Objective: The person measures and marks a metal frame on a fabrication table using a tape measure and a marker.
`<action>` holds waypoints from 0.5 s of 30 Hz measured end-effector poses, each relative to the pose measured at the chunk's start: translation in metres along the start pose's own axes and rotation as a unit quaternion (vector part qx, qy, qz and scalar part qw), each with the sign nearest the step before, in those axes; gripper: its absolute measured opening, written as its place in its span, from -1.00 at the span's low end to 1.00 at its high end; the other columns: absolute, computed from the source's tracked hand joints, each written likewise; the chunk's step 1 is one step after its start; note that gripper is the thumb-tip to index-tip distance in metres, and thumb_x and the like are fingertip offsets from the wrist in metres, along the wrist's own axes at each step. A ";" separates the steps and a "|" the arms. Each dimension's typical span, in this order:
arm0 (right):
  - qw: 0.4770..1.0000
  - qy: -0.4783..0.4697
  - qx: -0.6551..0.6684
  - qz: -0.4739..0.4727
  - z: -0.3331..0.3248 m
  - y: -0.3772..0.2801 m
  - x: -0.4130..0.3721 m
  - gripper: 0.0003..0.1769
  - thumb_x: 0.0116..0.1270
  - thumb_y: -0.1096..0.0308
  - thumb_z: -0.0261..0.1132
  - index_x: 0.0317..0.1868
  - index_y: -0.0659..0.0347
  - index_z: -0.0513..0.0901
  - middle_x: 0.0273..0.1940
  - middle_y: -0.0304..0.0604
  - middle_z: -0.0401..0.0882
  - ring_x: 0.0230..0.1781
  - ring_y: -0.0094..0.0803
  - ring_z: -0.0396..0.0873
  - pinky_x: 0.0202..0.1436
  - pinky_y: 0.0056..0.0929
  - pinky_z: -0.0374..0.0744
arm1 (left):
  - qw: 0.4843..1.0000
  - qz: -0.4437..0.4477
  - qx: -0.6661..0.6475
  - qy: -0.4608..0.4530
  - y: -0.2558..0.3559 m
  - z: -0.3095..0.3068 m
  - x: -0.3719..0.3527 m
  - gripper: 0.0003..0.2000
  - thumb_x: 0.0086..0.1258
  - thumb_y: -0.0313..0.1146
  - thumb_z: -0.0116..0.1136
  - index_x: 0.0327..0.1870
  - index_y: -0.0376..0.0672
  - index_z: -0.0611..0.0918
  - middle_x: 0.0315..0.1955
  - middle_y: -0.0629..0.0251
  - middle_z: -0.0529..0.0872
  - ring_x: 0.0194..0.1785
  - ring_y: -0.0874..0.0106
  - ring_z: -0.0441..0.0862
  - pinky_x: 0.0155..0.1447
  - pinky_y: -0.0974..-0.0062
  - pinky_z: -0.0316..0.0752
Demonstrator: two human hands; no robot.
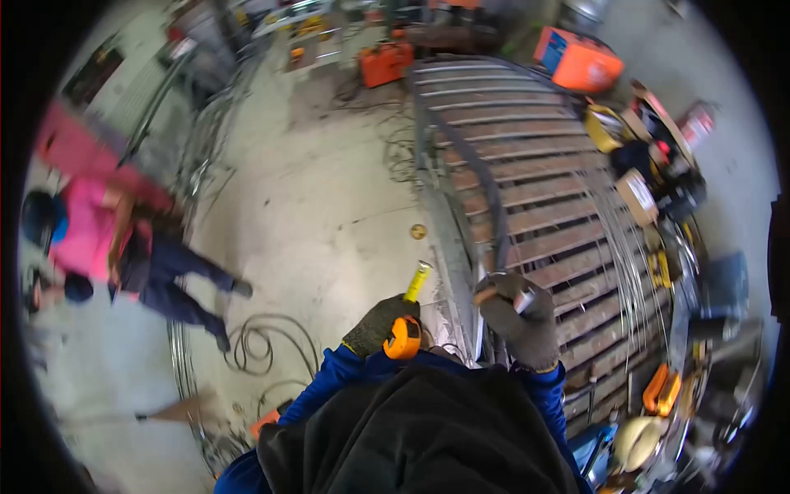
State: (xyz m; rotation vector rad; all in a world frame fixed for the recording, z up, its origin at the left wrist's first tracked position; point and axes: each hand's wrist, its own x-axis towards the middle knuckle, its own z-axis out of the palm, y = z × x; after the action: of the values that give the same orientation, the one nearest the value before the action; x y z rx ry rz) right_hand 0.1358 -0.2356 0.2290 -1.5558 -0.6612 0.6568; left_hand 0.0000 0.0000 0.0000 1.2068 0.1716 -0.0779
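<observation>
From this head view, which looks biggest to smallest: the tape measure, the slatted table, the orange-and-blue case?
1. Slatted table
2. Orange-and-blue case
3. Tape measure, even though it sits nearer the camera

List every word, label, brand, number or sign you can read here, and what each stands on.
None can be read.
Yellow blade of the rounded orange tape measure: markings too small to read.
White label on the brown cardboard box: too blurred to read.
Red cylinder with a pale band: too blurred to tell any print.
</observation>
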 end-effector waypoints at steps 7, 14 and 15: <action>0.982 0.098 0.013 -0.163 0.006 -0.041 -0.044 -0.55 0.37 0.28 0.40 0.22 0.23 0.59 0.01 0.00 0.68 -0.04 -0.23 0.67 0.01 -0.29 0.64 | 0.963 -0.221 -0.148 -0.035 0.046 0.009 0.080 -0.75 0.54 -0.16 0.18 -0.08 -0.19 0.59 -0.36 0.32 0.68 -0.30 0.44 0.67 -0.14 0.44 0.61; 0.949 0.223 0.011 -0.224 0.065 -0.054 -0.043 -0.58 0.38 0.30 0.38 0.20 0.24 0.60 -0.01 -0.01 0.68 -0.06 -0.26 0.67 -0.01 -0.30 0.64 | 0.920 -0.335 -0.118 -0.168 0.044 -0.035 0.127 -0.73 0.58 -0.09 0.11 -0.07 -0.14 0.58 -0.43 0.22 0.68 -0.44 0.33 0.66 -0.30 0.31 0.63; 0.943 0.246 0.006 -0.225 0.073 -0.054 -0.041 -0.58 0.38 0.30 0.38 0.20 0.24 0.60 -0.01 -0.02 0.68 -0.06 -0.26 0.67 -0.01 -0.31 0.64 | 0.913 -0.347 -0.112 -0.181 0.042 -0.041 0.132 -0.73 0.58 -0.09 0.11 -0.07 -0.14 0.58 -0.43 0.22 0.68 -0.44 0.33 0.66 -0.30 0.31 0.63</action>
State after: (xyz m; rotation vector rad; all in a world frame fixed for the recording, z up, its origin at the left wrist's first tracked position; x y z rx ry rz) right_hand 0.0522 -0.2130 0.2780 -1.4129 -0.5945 -0.0757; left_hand 0.1331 0.0573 0.0021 0.8346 0.2681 -0.8783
